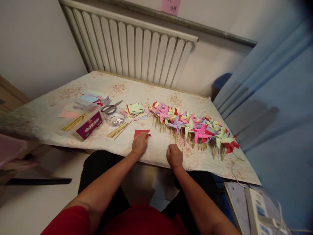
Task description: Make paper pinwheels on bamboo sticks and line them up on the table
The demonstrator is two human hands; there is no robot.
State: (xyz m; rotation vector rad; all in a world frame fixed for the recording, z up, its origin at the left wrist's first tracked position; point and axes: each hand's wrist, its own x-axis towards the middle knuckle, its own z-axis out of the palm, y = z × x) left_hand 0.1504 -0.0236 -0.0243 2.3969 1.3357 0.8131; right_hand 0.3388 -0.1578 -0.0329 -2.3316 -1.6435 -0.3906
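Left grip (140, 143) lies fingers curled over the red paper (139, 132), which sits near the front edge of the counter (156, 150); pinching or merely pressing, cannot tell. Right grip (175, 156) is balled into a fist, apart from the paper, contents hidden. Pinwheels (201, 130) crowd the right; sticks (118, 131) and scissors (118, 103) lie left.

left grip (140, 144) on red paper (139, 132) | right grip (175, 156) curled, near pinwheels (201, 131)
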